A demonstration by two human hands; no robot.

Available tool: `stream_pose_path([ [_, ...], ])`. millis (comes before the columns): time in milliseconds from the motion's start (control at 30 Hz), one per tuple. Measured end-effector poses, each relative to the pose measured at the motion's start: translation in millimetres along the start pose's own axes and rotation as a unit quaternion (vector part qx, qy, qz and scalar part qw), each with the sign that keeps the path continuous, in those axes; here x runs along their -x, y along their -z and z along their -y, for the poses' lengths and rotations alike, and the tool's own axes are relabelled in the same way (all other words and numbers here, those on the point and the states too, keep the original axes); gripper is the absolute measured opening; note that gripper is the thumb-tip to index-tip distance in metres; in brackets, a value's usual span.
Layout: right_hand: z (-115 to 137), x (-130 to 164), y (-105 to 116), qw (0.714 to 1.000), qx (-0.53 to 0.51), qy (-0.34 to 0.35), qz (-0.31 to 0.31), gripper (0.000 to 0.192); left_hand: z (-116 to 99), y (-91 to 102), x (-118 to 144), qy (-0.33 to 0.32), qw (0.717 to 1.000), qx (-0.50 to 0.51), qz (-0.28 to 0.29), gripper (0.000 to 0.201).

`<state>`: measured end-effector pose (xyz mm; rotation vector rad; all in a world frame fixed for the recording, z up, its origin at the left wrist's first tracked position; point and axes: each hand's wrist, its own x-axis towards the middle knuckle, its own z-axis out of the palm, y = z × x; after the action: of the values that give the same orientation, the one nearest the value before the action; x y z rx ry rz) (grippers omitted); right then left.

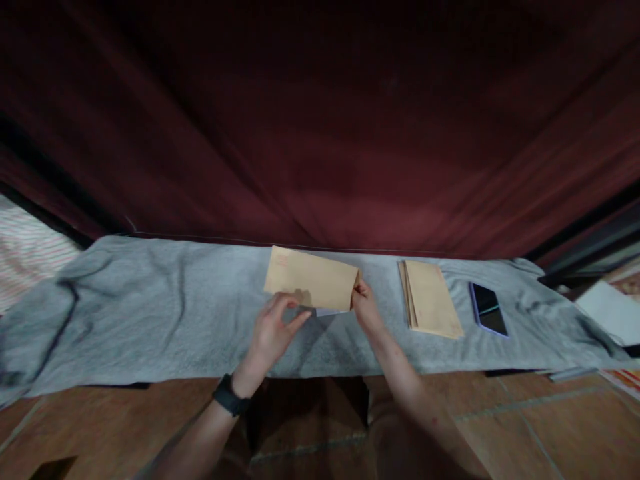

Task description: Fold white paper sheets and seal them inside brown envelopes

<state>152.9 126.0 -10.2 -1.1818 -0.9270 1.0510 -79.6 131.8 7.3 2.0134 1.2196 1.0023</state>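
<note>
A brown paper envelope point(315, 277) is held slightly tilted above the grey cloth, with small red print at its upper left corner. My left hand point(273, 330) has its fingertips at the envelope's lower edge, the thumb just below them. On the right, my right hand point(367, 308) grips the envelope's end, where the paper stands a little apart. Part of a white paper point(330, 312) shows under the lower edge, between my hands. Whether it lies beneath the envelope or touches it, I cannot tell.
A small stack of brown envelopes point(434, 300) lies right of my hands. Beyond it is a phone point(489, 309) in a purple case. Grey cloth point(140, 313) covers the long narrow surface, and a dark red curtain point(320, 147) hangs behind it.
</note>
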Motion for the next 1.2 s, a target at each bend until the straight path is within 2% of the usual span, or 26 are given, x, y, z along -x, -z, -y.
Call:
stream_pose_path([
  [33, 2, 1, 3, 1.0, 0.0, -0.007, 0.024, 0.023, -1, 3.5, 1, -0.071, 0.994, -0.081, -0.011, 0.046],
  [100, 6, 4, 9, 0.995, 0.002, -0.033, 0.095, 0.022, -1, 9.1, 4, -0.18, 0.96, -0.214, 0.002, 0.081],
  [133, 7, 5, 11, 0.99, 0.002, -0.05, 0.133, 0.022, -1, 10.7, 5, -0.211, 0.941, -0.262, 0.018, 0.095],
  [200, 8, 8, 14, 0.979, -0.001, -0.08, 0.189, 0.025, 2, 11.3, 8, -0.235, 0.917, -0.32, 0.043, 0.11],
  [367, 4, 9, 16, 0.969, 0.013, -0.111, 0.219, 0.032, 9, 8.9, 8, -0.23, 0.907, -0.341, 0.084, 0.115],
  [533, 6, 6, 17, 0.971, 0.045, -0.056, 0.23, 0.034, 6, 10.5, 4, -0.227, 0.905, -0.35, 0.079, 0.106],
  [767, 9, -1, 27, 0.979, 0.113, 0.002, 0.171, 0.025, 3, 9.1, -1, -0.209, 0.91, -0.345, 0.097, 0.099],
  [1000, -5, -4, 36, 0.978, 0.139, 0.007, 0.155, 0.02, 15, 3.3, -3, -0.201, 0.915, -0.332, 0.113, 0.102],
  [1067, -3, -5, 38, 0.983, 0.152, 0.036, 0.1, 0.021, 18, 4.6, -4, -0.192, 0.92, -0.322, 0.116, 0.103],
  [1167, 8, -6, 44, 0.984, 0.14, 0.102, -0.035, 0.021, 20, 5.5, -6, -0.177, 0.925, -0.314, 0.118, 0.105],
  [1200, 13, -5, 46, 0.985, 0.124, 0.108, -0.056, 0.021, 19, 5.0, -6, -0.179, 0.925, -0.312, 0.118, 0.106],
])
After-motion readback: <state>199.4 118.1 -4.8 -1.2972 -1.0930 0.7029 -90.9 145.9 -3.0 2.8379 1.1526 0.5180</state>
